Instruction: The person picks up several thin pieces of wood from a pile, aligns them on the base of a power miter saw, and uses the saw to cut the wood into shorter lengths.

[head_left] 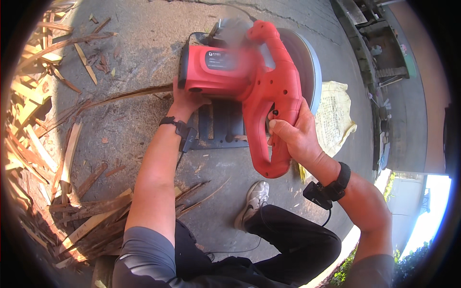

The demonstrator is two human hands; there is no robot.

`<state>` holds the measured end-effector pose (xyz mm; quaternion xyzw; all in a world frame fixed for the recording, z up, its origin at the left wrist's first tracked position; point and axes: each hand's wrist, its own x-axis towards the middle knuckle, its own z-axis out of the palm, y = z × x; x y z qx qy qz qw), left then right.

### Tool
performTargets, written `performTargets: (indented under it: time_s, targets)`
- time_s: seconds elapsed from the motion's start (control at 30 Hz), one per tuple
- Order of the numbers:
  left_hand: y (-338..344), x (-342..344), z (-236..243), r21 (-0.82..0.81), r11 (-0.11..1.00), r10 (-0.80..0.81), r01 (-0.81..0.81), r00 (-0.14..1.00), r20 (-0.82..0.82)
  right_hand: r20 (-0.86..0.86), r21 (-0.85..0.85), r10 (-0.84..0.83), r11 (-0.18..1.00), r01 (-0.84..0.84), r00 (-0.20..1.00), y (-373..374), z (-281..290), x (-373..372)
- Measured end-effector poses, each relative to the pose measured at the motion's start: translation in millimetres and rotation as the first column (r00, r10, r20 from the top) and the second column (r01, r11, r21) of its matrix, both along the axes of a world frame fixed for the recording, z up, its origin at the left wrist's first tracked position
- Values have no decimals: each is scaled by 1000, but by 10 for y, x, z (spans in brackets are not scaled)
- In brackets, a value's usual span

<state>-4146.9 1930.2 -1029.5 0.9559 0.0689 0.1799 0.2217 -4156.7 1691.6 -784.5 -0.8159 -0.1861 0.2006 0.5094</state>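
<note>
A red cut-off saw (pixel 216 72) with a large round blade (pixel 309 72) stands on a dark metal base (pixel 218 141). My right hand (pixel 297 132) is closed round its red handle, the thumb beside the trigger. My left hand (pixel 185 101) is low at the motor housing's left side, closed on a long wooden strip (pixel 134 91) that reaches in from the left; some of its fingers are hidden by the housing. A grey, hazy blur covers part of the saw's top.
Split wood pieces (pixel 31 96) pile along the left and at lower left (pixel 91 225). A pale crumpled sack (pixel 333 115) lies right of the blade. My shoe (pixel 254 199) is below the saw. A cable runs behind it. Ledges and a doorway fill the far right.
</note>
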Motion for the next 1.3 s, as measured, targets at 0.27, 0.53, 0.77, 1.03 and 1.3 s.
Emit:
performTargets:
  time_s: [0.27,0.53,0.77,1.03,1.3]
  targets:
    - [75,-244,501,152,988,74,-34,961,-267,-182,-20,48,998,-52,982,301,836,289]
    - [-74,-533,512,194,978,-17,80,952,-305,-406,-139,-3,989,-59,914,665,1576,877]
    - [-1202,-435,742,-8,976,-213,219,942,-260,-337,-124,-1,991,-43,941,599,1471,887]
    - [-32,-587,523,84,919,-309,385,838,-450,-335,-111,-24,994,-15,942,574,1454,834]
    - [327,-710,318,-27,959,-272,282,890,-367,-262,-125,-34,992,1,965,602,1425,744]
